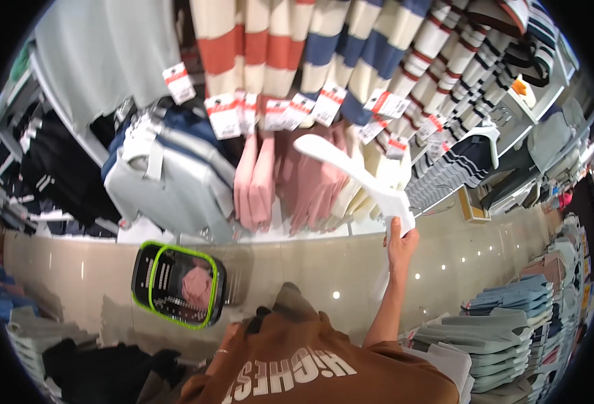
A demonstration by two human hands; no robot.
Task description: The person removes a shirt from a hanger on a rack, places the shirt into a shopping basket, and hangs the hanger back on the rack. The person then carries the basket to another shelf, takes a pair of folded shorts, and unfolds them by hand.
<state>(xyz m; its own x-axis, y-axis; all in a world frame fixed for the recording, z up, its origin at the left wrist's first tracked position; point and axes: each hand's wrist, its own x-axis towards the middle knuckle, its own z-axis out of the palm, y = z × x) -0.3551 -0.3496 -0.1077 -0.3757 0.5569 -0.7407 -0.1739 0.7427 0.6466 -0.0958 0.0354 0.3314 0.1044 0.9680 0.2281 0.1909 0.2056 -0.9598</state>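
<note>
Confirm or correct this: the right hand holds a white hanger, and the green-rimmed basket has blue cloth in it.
Not blue: the head view shows pink cloth in the green-rimmed basket. The right hand does hold a white hanger.

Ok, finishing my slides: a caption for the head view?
Right hand holding a white hanger near hanging striped clothes, green-rimmed basket at left.

The hanger (354,169) is plain white, the basket (143,277) black and lime green, the garment (196,286) inside it pink; the person's top (303,343) is brown with pale lettering, the red-banded knits (253,50) and navy-banded knits (357,47) both cream
</note>
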